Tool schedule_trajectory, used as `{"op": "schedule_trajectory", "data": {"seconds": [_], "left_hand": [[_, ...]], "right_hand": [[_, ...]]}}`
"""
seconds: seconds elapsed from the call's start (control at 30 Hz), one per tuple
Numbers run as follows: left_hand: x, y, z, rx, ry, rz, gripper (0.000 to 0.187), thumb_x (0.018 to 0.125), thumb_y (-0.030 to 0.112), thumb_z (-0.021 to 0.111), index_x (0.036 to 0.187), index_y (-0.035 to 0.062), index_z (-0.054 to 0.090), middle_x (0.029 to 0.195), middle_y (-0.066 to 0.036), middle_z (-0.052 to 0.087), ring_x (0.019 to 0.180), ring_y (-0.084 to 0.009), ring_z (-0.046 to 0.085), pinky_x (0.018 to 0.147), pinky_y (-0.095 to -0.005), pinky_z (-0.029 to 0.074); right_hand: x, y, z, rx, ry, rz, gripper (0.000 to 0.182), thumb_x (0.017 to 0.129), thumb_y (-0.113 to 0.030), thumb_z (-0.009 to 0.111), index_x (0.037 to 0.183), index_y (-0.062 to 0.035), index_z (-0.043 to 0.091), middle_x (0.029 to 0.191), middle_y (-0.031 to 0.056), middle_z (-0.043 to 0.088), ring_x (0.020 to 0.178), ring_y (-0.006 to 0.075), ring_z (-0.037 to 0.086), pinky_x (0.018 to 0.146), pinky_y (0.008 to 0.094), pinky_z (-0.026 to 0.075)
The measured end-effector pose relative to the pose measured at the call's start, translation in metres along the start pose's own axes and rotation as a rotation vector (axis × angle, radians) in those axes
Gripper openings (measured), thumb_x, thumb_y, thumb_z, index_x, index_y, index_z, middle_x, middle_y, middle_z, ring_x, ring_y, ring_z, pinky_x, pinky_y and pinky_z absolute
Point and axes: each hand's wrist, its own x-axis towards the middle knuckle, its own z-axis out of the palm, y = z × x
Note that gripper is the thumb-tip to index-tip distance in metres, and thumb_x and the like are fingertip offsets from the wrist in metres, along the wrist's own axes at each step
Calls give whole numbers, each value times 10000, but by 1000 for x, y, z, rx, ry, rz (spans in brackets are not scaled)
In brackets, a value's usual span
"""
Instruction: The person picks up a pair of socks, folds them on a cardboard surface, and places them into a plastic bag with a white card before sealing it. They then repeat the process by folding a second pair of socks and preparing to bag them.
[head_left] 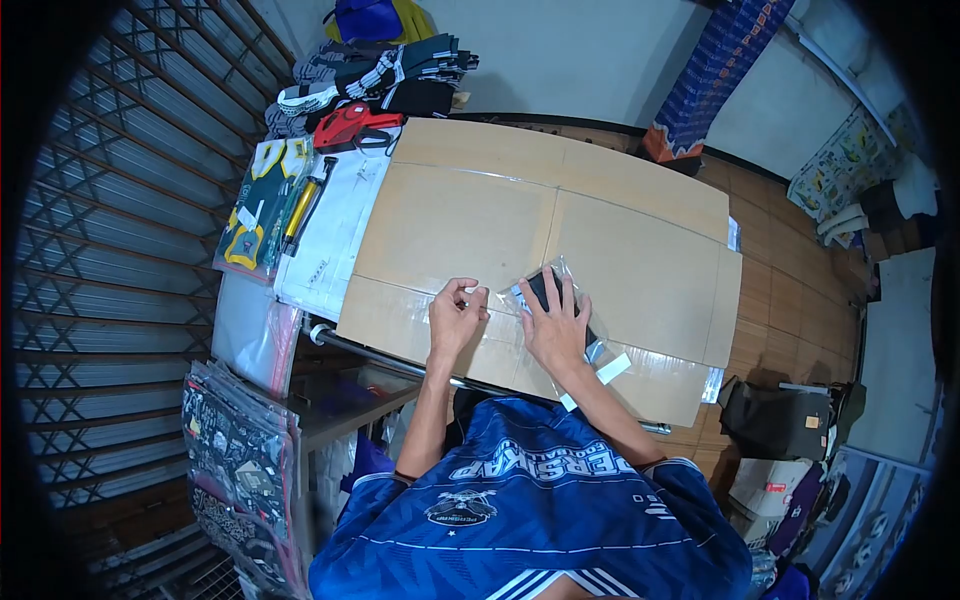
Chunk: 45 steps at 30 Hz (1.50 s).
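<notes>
My right hand (555,325) lies flat with spread fingers on a clear plastic bag (562,268) holding a dark folded item (541,290), which looks like cloth. White strips (612,368) stick out by the wrist at the bag's near end. To the left of the bag, my left hand (458,318) is closed, its fingertips pinched together. A small pale bit shows at those fingertips, too small to name. Both hands are over a flattened cardboard sheet (450,220) that covers the table.
Left of the cardboard are a red tool (355,125), a yellow-and-black pump-like tube (305,207) and a bagged green-and-yellow garment (262,215). Folded clothes (420,65) are piled at the back left. Packaged dark garments (240,440) hang at the near left, beside a metal lattice gate (130,250).
</notes>
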Motion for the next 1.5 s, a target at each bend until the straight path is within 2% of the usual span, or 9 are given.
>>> {"op": "schedule_trajectory", "data": {"seconds": [0.33, 0.57, 0.67, 0.7, 0.9, 1.1, 1.2, 1.4, 1.5], "left_hand": [[-5, 5, 7, 78, 21, 115, 232, 1014, 130, 740, 1180, -29, 713, 934, -92, 782, 828, -119, 725, 735, -285, 589], [-8, 12, 25, 11, -33, 242, 257, 1038, 30, 643, 1285, -37, 656, 1183, -166, 770, 1079, -217, 742, 935, -348, 601], [-4, 11, 29, 130, -98, 279, 291, 1031, 1, 617, 1319, -31, 638, 1184, -179, 766, 1080, -242, 749, 939, -357, 603], [-5, 14, 31, 147, -80, 303, 314, 987, -8, 588, 1294, -34, 652, 1148, -212, 776, 1051, -335, 770, 933, -419, 613], [8, 18, 36, 246, -171, 239, 331, 1032, 131, 670, 1315, -41, 665, 1115, -185, 774, 1012, -251, 760, 896, -374, 609], [22, 37, 37, 374, -366, 81, 488, 961, 327, 812, 1266, -41, 714, 1012, -168, 778, 850, -210, 740, 777, -357, 596], [17, 51, 33, 416, -431, 4, 433, 962, 301, 823, 1212, -40, 730, 963, -135, 774, 825, -186, 723, 749, -342, 587], [-10, 11, 15, -1, -405, 31, 266, 980, 217, 820, 1101, -4, 735, 941, -58, 744, 808, -116, 659, 715, -293, 540], [-46, 3, -11, -150, -346, 37, 193, 999, 187, 799, 1076, 27, 723, 941, -8, 723, 814, -62, 608, 714, -247, 489]], "right_hand": [[-1, 3, 5, 2, -7, -4, 599, 1026, -347, 651, 1606, -316, 508, 1730, 145, 353, 1574, 430, 316, 1179, 743, 263], [-2, 2, 3, 19, -9, 0, 592, 1025, -343, 648, 1601, -314, 515, 1732, 145, 351, 1575, 439, 315, 1184, 753, 251], [-2, 3, 6, 22, 10, -4, 587, 1021, -339, 651, 1594, -311, 526, 1729, 145, 355, 1566, 439, 326, 1182, 752, 254], [-2, 3, 6, 24, 18, -4, 586, 1019, -337, 652, 1591, -310, 530, 1728, 144, 357, 1562, 438, 331, 1180, 752, 255], [-4, 4, 3, 71, 51, 8, 756, 957, -308, 724, 1651, -258, 430, 1723, 177, 348, 1541, 400, 367, 1177, 706, 286], [-8, 9, -2, 232, 165, -34, 932, 893, -262, 783, 1685, -110, 317, 1727, 262, 278, 1523, 425, 395, 1205, 626, 311], [-11, 10, -5, 352, 185, -69, 967, 879, -234, 805, 1685, -74, 296, 1730, 260, 275, 1525, 451, 392, 1201, 609, 329], [-27, 2, -15, 515, 175, -65, 1097, 825, -311, 877, 1692, -53, 257, 1726, 275, 271, 1519, 474, 394, 1215, 621, 327], [-37, -10, -32, 529, 150, -62, 1145, 789, -357, 909, 1678, -23, 269, 1678, 294, 362, 1521, 475, 394, 1230, 596, 328]]}}
